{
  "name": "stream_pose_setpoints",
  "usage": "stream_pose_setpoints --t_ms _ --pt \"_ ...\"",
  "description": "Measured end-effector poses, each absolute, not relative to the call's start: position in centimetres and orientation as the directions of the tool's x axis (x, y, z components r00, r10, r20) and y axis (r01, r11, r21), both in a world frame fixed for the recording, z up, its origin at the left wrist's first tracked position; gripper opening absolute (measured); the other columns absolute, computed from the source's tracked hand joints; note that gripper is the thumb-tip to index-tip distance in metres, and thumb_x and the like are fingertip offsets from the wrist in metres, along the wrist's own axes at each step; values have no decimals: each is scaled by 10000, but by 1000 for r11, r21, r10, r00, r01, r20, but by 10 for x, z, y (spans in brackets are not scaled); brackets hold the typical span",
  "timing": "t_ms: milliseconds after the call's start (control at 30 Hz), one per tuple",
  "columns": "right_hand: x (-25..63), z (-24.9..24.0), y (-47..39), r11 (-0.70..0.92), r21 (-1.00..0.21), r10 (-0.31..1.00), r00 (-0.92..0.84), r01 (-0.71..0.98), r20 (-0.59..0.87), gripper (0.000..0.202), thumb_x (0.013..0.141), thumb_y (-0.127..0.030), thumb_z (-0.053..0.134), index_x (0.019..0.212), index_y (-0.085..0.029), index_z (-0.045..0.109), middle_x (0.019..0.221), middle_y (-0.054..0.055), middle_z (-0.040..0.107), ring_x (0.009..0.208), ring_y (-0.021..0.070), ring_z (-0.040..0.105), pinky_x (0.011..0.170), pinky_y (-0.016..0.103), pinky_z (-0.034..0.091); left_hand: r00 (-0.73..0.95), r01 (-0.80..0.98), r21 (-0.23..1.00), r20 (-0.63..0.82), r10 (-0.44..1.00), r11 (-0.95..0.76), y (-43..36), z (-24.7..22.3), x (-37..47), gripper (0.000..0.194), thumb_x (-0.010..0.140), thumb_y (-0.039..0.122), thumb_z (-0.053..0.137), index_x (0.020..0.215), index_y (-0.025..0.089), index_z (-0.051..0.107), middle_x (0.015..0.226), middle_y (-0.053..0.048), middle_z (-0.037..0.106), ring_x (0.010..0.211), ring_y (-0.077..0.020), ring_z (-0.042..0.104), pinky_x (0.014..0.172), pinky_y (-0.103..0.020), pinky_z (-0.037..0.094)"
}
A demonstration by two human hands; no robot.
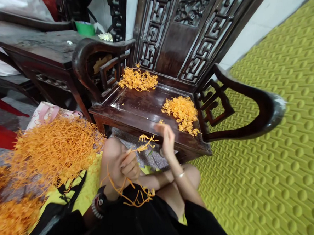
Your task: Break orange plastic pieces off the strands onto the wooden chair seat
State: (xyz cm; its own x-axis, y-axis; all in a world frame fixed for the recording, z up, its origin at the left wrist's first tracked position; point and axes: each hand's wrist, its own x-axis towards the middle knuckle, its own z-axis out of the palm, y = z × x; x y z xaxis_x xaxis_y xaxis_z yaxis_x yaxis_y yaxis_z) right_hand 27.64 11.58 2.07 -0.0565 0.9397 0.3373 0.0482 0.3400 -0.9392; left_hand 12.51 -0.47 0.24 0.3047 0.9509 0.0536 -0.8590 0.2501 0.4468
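My left hand is closed around thin orange branched stems. One end sticks up past the fingers, and more strands loop down over my lap. My right hand is raised at the front edge of the dark wooden chair seat, its fingers smeared by motion. A tiny orange piece shows by those fingertips; whether they touch it I cannot tell. Beyond that hand, a heap of small orange pieces lies on the seat's right side. A second heap sits at the back left.
To my left rises a big pile of long orange stems beside a pink-and-white bag. More orange material lies at lower left. A green container stands on the wooden side table. Yellow bumpy matting covers the right.
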Motion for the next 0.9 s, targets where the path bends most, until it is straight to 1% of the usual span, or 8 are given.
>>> stream_pose_setpoints --t_ms 100,233,300,367,467,633,833,900 --pt "233 19 67 -140 -850 935 -350 -509 56 681 828 -772 284 1063 -214 596 1015 104 641 738 196 598 668 360 494 275 -759 613 -8 961 222 3 2 136 548 817 535 575 491 200 288 340 96 163 316 -41 118 361 -192 129" --pt "220 34 59 -235 -640 953 -303 -732 -2 511 863 -673 389 985 -223 597 797 12 600 465 81 375 459 232 363 251 -620 754 -69 965 215 5 -1 145 485 819 533 601 562 154 441 416 72 302 383 -45 236 429 -187 151" --pt "226 38 68 -222 -628 960 -281 -746 -5 447 856 -627 469 730 -205 550 558 -50 438 390 66 229 389 203 258 307 -616 743 -80 948 262 3 -3 145 470 836 512 586 572 151 441 411 82 284 375 -38 216 423 -181 139" --pt "234 37 76 -241 -656 947 -320 -716 2 574 817 -649 519 505 -190 373 426 -73 237 348 61 152 356 200 191 371 -644 693 -88 924 324 0 -1 144 455 844 484 577 568 163 409 396 95 246 359 -33 165 405 -175 131" --pt "243 33 80 -221 -703 925 -374 -676 69 742 756 -743 503 385 -195 168 347 -74 86 303 54 118 340 208 153 510 -670 571 -112 853 475 0 5 139 446 843 427 580 559 184 338 379 109 189 349 -35 91 374 -168 127" --pt "257 46 72 -111 -791 895 -406 -602 183 760 769 -765 466 359 -201 163 324 -72 106 294 48 133 355 218 162 668 -632 439 -110 736 639 6 14 123 474 855 341 580 548 191 250 389 111 126 351 -38 70 362 -156 143" --pt "270 74 48 -19 -795 861 -414 -607 296 779 855 -707 390 337 -203 102 282 -66 48 246 51 118 314 216 162 739 -518 512 -135 660 685 -13 28 131 424 880 396 570 586 183 351 407 114 182 352 -31 85 374 -164 142" --pt "279 83 39 57 -802 916 -288 -595 279 784 844 -743 349 339 -208 79 280 -68 19 239 50 95 301 219 150 759 -478 526 -155 632 703 -22 34 132 420 873 402 577 582 186 364 396 111 194 336 -32 102 367 -170 139"
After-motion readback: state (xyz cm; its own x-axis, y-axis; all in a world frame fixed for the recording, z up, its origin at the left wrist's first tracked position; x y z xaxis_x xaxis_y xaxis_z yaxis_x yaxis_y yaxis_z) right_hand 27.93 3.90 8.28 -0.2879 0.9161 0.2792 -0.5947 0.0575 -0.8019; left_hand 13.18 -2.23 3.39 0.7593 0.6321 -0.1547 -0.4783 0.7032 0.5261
